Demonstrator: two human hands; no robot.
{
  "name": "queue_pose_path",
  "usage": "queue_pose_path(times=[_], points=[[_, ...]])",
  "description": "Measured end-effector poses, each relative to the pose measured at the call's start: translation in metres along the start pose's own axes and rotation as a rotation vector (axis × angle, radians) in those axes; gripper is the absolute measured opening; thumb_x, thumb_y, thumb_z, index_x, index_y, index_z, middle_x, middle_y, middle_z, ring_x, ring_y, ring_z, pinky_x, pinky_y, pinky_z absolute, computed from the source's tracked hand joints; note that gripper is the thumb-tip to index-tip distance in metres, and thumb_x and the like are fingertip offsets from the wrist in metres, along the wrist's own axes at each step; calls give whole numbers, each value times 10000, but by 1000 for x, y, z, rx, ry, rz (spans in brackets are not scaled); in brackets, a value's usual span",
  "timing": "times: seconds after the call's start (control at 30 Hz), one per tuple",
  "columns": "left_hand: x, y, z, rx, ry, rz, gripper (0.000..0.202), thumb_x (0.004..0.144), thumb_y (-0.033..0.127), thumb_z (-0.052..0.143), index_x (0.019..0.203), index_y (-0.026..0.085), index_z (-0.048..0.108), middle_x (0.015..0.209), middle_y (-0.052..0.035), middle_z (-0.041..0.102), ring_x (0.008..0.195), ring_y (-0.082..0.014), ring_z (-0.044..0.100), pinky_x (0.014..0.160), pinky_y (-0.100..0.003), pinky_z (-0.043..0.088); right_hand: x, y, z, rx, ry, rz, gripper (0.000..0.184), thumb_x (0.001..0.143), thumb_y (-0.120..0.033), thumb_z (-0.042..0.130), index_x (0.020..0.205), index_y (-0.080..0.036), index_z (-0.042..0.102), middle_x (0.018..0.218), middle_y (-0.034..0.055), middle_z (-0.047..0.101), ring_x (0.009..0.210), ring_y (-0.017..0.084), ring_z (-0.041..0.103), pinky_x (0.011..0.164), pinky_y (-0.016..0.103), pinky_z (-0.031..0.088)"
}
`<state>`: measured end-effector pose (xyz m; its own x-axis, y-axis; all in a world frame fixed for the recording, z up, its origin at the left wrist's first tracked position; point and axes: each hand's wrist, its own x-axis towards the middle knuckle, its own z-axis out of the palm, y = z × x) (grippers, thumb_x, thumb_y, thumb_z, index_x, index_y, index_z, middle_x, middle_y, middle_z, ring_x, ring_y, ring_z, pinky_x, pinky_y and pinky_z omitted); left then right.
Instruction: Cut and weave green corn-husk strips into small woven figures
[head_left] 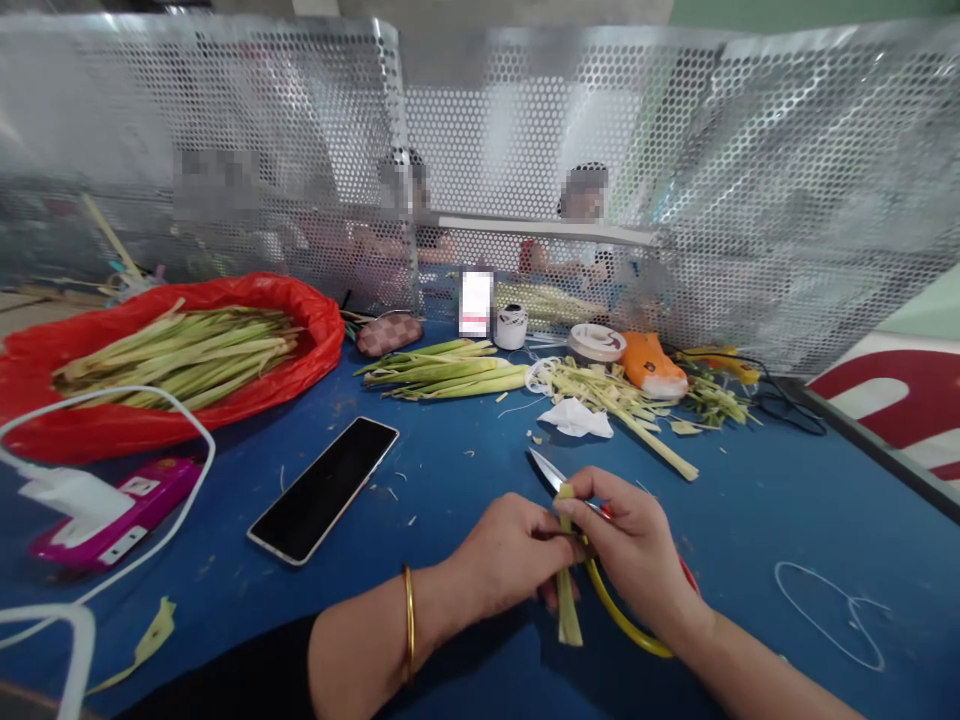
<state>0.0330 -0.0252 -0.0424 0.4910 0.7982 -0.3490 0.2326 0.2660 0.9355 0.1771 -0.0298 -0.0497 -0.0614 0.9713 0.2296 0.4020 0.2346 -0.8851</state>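
Observation:
My left hand (510, 555) is closed around a short strip of green-yellow leaf (568, 610) that hangs down between both hands. My right hand (634, 545) pinches the top of the same strip and also grips scissors (547, 470) with yellow and red handles; their open blades point up and to the left. A gold bangle (409, 625) sits on my left wrist. Both hands hover over the blue table (465, 470), near its front edge.
A red bag of long green leaves (180, 355) lies at the left. A black phone (326, 487), a pink power bank (120, 515) with white cable, a leaf bundle (442, 372), trimmings (622, 400), tape rolls and an orange glue gun (652, 365) lie around. Perforated metal screen (525, 150) behind, people beyond it.

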Motion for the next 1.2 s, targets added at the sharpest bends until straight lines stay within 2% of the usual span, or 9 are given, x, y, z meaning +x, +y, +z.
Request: queue_pose_path(times=[0.23, 0.4, 0.47, 0.53, 0.6, 0.7, 0.83, 1.03, 1.2], points=[[3, -9, 5, -25, 38, 48, 303, 751, 396, 595, 569, 154, 590, 538, -23, 614, 465, -117, 546, 480, -223, 421, 6, 0, -4, -10, 16, 4, 202, 791, -323, 596, 632, -203, 560, 618, -8, 552, 599, 150, 494, 581, 257, 408], [8, -1, -4, -182, 280, 109, 342, 806, 445, 567, 640, 146, 587, 590, -33, 637, 491, -103, 567, 462, -195, 388, 19, 7, -11, -31, 150, 9, 270, 803, -421, 581, 941, -198, 645, 932, 64, 678, 820, 209, 593, 731, 304, 462], [9, 4, -11, -268, 383, 121, 341, 830, 446, 550, 699, 136, 607, 655, -45, 656, 521, -103, 596, 464, -188, 387, 19, 10, -10, -61, 126, 45, 305, 826, -473, 556, 927, -196, 635, 857, 48, 666, 742, 191, 577, 660, 283, 452], [9, 7, -16, -328, 423, 134, 264, 806, 391, 607, 804, 129, 646, 703, -41, 666, 543, -99, 604, 471, -183, 391, 16, 12, -7, -104, -18, 80, 349, 861, -518, 511, 777, -196, 617, 663, 6, 598, 595, 154, 506, 544, 254, 395], [10, 8, -18, -349, 431, 138, 217, 752, 283, 672, 908, 133, 668, 712, -28, 671, 546, -92, 590, 472, -179, 389, 11, 12, -3, -155, -145, 72, 423, 886, -536, 478, 649, -196, 561, 562, -16, 518, 531, 131, 440, 493, 243, 336], [11, 6, -17, -345, 429, 135, 230, 723, 189, 676, 946, 131, 674, 694, -22, 672, 535, -85, 570, 461, -174, 377, 6, 10, 1, -226, -180, 34, 440, 896, -523, 476, 605, -195, 519, 546, -21, 490, 531, 126, 417, 497, 245, 318], [13, 4, -15, -337, 445, 134, 227, 731, 183, 662, 948, 118, 668, 699, -34, 684, 521, -81, 562, 448, -170, 370, 3, 6, 2, -272, -221, -23, 404, 929, -450, 439, 622, -200, 520, 580, -9, 527, 553, 138, 454, 536, 255, 335], [17, -3, -15, -368, 431, 126, 212, 716, 252, 686, 878, 116, 679, 621, -17, 659, 458, -76, 527, 416, -174, 354, 1, -6, 1, -423, -228, -333, 361, 948, -287, 387, 598, -212, 428, 573, -10, 471, 551, 140, 429, 588, 280, 315], [19, -6, -16, -393, 410, 92, 225, 703, 262, 691, 874, 117, 685, 634, -31, 676, 447, -74, 526, 429, -181, 377, -1, -10, 3, -455, -228, -369, 364, 949, -270, 378, 590, -213, 380, 563, -16, 452, 532, 133, 408, 584, 287, 286]])
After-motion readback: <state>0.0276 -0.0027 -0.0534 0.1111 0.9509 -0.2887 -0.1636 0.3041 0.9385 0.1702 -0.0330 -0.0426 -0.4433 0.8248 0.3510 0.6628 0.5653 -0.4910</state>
